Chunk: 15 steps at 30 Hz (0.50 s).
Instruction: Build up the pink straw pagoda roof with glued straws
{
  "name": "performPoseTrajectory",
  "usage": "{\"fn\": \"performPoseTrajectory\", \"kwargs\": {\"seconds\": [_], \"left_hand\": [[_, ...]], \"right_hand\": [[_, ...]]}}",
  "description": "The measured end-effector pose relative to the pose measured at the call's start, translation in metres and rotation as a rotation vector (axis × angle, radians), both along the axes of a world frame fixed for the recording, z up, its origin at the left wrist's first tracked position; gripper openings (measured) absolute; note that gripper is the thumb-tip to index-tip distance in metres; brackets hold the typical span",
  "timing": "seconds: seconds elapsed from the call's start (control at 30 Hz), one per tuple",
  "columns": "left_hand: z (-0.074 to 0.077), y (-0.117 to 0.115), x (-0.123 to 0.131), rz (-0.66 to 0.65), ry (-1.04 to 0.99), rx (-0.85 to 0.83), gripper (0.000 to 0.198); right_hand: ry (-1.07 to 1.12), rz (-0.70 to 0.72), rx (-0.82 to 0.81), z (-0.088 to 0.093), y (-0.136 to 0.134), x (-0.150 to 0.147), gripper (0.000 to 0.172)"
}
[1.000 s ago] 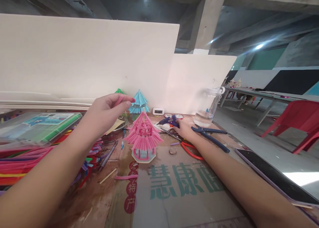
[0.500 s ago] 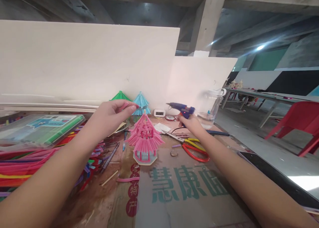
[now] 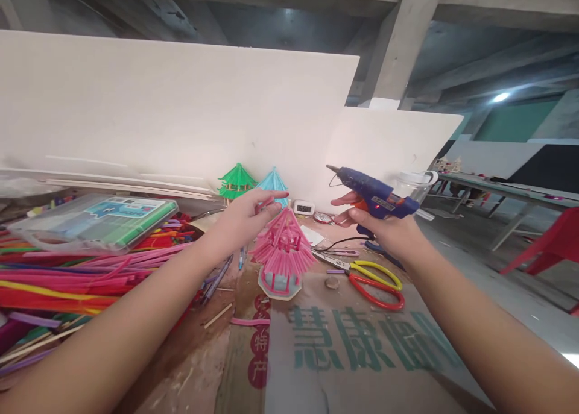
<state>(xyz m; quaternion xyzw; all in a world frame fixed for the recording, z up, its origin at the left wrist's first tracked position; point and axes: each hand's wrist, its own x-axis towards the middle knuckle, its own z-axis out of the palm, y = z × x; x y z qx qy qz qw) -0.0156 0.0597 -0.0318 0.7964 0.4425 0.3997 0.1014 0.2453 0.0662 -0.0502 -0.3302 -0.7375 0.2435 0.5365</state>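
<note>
A pink pagoda model (image 3: 284, 245) with a ribbed, tiered roof stands upright on an octagonal base in front of me. My left hand (image 3: 253, 216) is at the tip of its roof, thumb and forefinger close together; whatever is between them is hidden. I cannot tell if the fingertips touch the roof. To the right, my right hand (image 3: 380, 224) is wrapped round a blue hot glue gun (image 3: 375, 191), its nozzle pointing left and up, its fingers loose near the trigger. Behind the left hand stand a green pagoda model (image 3: 237, 179) and a light blue one (image 3: 273, 182), partly covered.
Scissors (image 3: 375, 284) with yellow and red handles lie right of the pink model. Pipe cleaners (image 3: 90, 275) and a clear plastic case (image 3: 94, 221) crowd the left. A small clock (image 3: 303, 208) and a clear jug (image 3: 411, 188) stand at the back by a white board (image 3: 181, 112).
My left hand has come to the pink roof's tip. My right hand has lifted the glue gun nearer to me. The view has shifted left.
</note>
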Motion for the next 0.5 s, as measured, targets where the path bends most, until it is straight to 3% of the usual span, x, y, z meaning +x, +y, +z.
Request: {"fn": "performPoseTrajectory", "kwargs": {"seconds": [0.2,0.37,0.5], "left_hand": [[0.005,0.002,-0.002,0.033,0.065,-0.121,0.045],[0.008,0.002,-0.007,0.06,0.07,-0.138,0.048],[0.007,0.003,-0.01,0.038,0.122,-0.149,0.045]], "right_hand": [[0.046,-0.075,0.107,0.006,0.002,0.006,0.02],[0.138,-0.023,0.163,0.017,-0.011,0.008,0.014],[0.006,-0.074,0.132,0.022,-0.025,0.001,0.016]]}}
